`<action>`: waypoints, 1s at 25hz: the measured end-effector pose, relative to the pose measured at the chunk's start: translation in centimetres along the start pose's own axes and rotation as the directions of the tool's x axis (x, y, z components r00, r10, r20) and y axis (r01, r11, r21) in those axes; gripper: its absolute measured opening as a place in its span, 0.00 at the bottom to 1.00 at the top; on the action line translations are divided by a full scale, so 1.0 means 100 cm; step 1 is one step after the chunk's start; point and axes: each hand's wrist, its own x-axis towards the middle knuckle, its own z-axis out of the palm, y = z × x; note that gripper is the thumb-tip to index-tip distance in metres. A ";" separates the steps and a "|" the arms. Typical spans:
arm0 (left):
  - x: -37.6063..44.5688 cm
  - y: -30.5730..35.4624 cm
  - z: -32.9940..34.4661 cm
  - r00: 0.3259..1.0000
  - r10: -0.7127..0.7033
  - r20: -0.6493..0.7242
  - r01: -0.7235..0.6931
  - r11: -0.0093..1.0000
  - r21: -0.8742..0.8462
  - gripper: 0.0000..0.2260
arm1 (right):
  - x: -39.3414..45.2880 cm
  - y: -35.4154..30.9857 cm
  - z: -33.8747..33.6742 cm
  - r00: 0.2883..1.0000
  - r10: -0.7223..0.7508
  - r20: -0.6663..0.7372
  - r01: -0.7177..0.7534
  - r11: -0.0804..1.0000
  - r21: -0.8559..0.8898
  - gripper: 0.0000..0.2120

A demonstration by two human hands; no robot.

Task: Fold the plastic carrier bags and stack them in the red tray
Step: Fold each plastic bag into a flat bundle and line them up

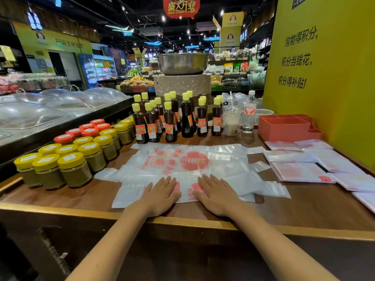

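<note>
Bag in work: your nearest plastic carrier bag [182,191] lies flat on the wooden counter [304,211], its near edge apparently turned over once, more unfolded bags [188,161] spread beneath it toward 12 o'clock.
Left hand [162,194]: fingers straight and close together, palm down, pressing the bag; nothing held.
Right hand [218,194]: fingers straight, slightly spread, palm down on the same bag just beside your left hand; nothing held.
Folded bags [300,171]: several flat packets lie on the counter at 2 to 3 o'clock, outside the tray.
Red tray [284,128]: stands at 1 o'clock by the yellow wall [324,78]; no bag shows in its compartments, though their floors are partly hidden.
Progress: judged early to middle; some folding done, stacking not begun.
Remaining: finish this fold, fold the spread bags, move every packet into the tray.
Bystanders: sauce bottles [170,118] and yellow-lidded jars [73,169] at 10 to 12 o'clock.
</note>
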 end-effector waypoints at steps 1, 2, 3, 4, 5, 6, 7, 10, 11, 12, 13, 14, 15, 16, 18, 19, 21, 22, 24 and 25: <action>-0.002 -0.008 -0.002 1.000 -0.020 0.005 0.020 1.000 -0.002 0.29 | -0.002 0.013 -0.003 0.999 0.035 -0.001 -0.035 0.999 -0.002 0.33; -0.004 -0.018 -0.004 0.999 -0.047 0.009 0.047 0.999 -0.004 0.30 | -0.005 0.029 -0.005 0.997 0.079 -0.005 -0.079 0.997 -0.009 0.34; -0.007 -0.029 -0.005 0.997 -0.076 0.011 0.076 0.997 -0.008 0.30 | -0.010 0.046 -0.008 0.991 0.134 -0.013 -0.135 0.991 -0.022 0.35; -0.009 -0.039 -0.007 0.995 -0.104 0.010 0.104 0.995 -0.011 0.31 | -0.016 0.064 -0.011 0.979 0.202 -0.026 -0.203 0.979 -0.027 0.36; -0.012 -0.047 -0.008 0.992 -0.128 0.008 0.128 0.992 -0.016 0.32 | -0.022 0.080 -0.013 0.960 0.275 -0.048 -0.277 0.961 -0.021 0.37; -0.014 -0.052 -0.008 0.990 -0.144 0.003 0.144 0.989 -0.019 0.33 | -0.028 0.092 -0.015 0.935 0.343 -0.087 -0.345 0.939 -0.005 0.38; -0.016 -0.054 -0.007 0.988 -0.152 -0.004 0.152 0.988 -0.021 0.34 | -0.033 0.100 -0.014 0.907 0.398 -0.138 -0.400 0.916 0.015 0.38; -0.018 -0.050 -0.006 0.987 -0.156 -0.025 0.155 0.987 -0.042 0.36 | -0.034 0.095 -0.014 0.851 0.435 -0.292 -0.436 0.897 0.066 0.37; -0.019 -0.049 -0.006 0.988 -0.151 -0.043 0.149 0.988 -0.051 0.37 | -0.034 0.089 -0.017 0.860 0.374 -0.347 -0.373 0.925 0.072 0.37; -0.020 -0.048 -0.006 0.988 -0.139 -0.074 0.135 0.989 -0.058 0.39 | -0.035 0.084 -0.019 0.874 0.271 -0.403 -0.264 0.962 0.076 0.36; -0.022 -0.048 -0.006 0.987 -0.115 -0.112 0.107 0.992 -0.071 0.40 | -0.036 0.080 -0.022 0.887 0.146 -0.437 -0.123 0.989 0.081 0.35; -0.024 -0.048 -0.007 0.986 -0.079 -0.149 0.064 0.993 -0.100 0.41 | -0.039 0.077 -0.024 0.903 0.034 -0.428 0.013 0.994 0.105 0.34; -0.027 -0.048 -0.007 0.984 -0.038 -0.176 0.012 0.990 -0.144 0.41 | -0.043 0.074 -0.025 0.929 -0.037 -0.369 0.101 0.983 0.154 0.34; -0.030 -0.047 -0.008 0.983 -0.003 -0.184 -0.033 0.980 -0.194 0.41 | -0.045 0.071 -0.024 0.958 -0.067 -0.277 0.129 0.969 0.212 0.35; -0.034 -0.046 -0.009 0.987 0.029 -0.161 -0.071 0.962 -0.265 0.41 | -0.047 0.068 -0.023 0.992 -0.049 -0.119 0.080 0.960 0.269 0.37; -0.034 -0.046 -0.010 0.988 0.032 -0.148 -0.072 0.959 -0.275 0.41 | -0.046 0.068 -0.024 0.994 -0.031 -0.104 0.058 0.964 0.260 0.37; -0.034 -0.046 -0.009 0.989 0.038 -0.143 -0.075 0.960 -0.271 0.43 | -0.046 0.066 -0.027 0.988 -0.019 -0.154 0.051 0.978 0.202 0.34; -0.034 -0.046 -0.009 0.988 0.042 -0.149 -0.082 0.959 -0.273 0.44 | -0.045 0.065 -0.029 0.982 -0.036 -0.184 0.064 0.987 0.145 0.33; -0.034 -0.046 -0.008 0.983 0.050 -0.174 -0.099 0.953 -0.285 0.43 | -0.045 0.060 -0.032 0.970 -0.084 -0.230 0.093 0.995 0.030 0.28; -0.036 -0.046 -0.009 0.980 0.055 -0.193 -0.109 0.952 -0.285 0.41 | -0.045 0.058 -0.032 0.964 -0.093 -0.249 0.094 0.996 -0.009 0.27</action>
